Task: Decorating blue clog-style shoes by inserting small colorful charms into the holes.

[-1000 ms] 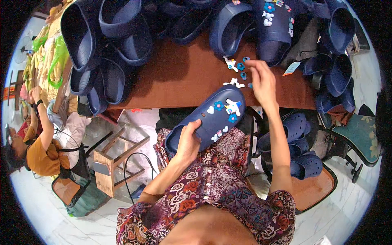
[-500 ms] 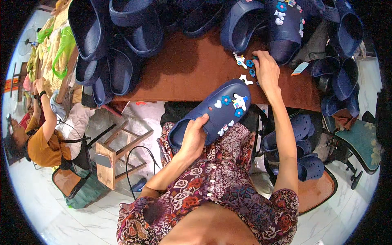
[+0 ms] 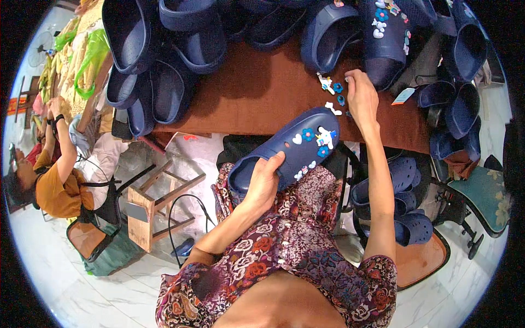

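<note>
My left hand [image 3: 263, 186] is closed around the side of a navy foam clog [image 3: 262, 150], thumb on top, toe tilted up toward the table. White and blue charms [image 3: 324, 136] decorate its upper, including flowers and a heart. An orange-red spot shows beside my left thumb. My right hand [image 3: 363, 101] hovers at the table's near right, fingertips pinched together. Something small and pale may be between them, too small to name. Left of those fingers lie loose white and blue charms [image 3: 338, 87], and a white charm [image 3: 332, 109] sits just beyond the clog's toe.
Several navy clogs [image 3: 178, 90] line the back of the brown-covered table [image 3: 262, 93]. One upturned clog [image 3: 383, 54] at back right carries charms. A wooden stool [image 3: 141, 221] stands at left, near a seated person [image 3: 57, 186]. More clogs [image 3: 413, 227] rest on a chair at right.
My right hand has drawn slightly right and back from the loose charms, its fingers now pinched. The left hand still holds the clog in much the same place. The whole view has shifted a little.
</note>
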{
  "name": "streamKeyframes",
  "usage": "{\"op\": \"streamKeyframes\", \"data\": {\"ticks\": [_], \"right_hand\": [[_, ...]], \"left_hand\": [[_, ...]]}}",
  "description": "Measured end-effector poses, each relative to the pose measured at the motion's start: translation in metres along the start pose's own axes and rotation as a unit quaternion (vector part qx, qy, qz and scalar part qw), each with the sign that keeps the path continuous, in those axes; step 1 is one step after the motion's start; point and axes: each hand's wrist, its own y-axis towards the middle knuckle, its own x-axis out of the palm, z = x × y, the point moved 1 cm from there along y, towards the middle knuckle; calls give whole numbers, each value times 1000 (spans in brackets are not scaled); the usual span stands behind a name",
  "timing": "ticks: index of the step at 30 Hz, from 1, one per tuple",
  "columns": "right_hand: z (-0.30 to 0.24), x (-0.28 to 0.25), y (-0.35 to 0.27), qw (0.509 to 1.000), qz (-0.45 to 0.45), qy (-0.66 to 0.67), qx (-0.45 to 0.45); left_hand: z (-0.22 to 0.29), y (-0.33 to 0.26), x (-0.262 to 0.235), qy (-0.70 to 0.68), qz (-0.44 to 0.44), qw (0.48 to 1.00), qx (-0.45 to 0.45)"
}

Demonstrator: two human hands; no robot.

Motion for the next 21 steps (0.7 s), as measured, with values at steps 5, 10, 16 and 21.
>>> {"op": "streamKeyframes", "data": {"ticks": [5, 10, 16, 21], "right_hand": [[-51, -46, -4, 960, -110, 258, 21], [-93, -60, -24, 902, -277, 269, -193], [-107, -50, -33, 886, -299, 236, -266], [-98, -43, -28, 865, -341, 253, -265]], "left_hand": [[1, 1, -2, 17, -3, 1000, 11], [5, 1, 5, 27, -11, 999, 21], [4, 1, -2, 61, -28, 998, 6], [4, 2, -3, 107, -50, 993, 18]]}}
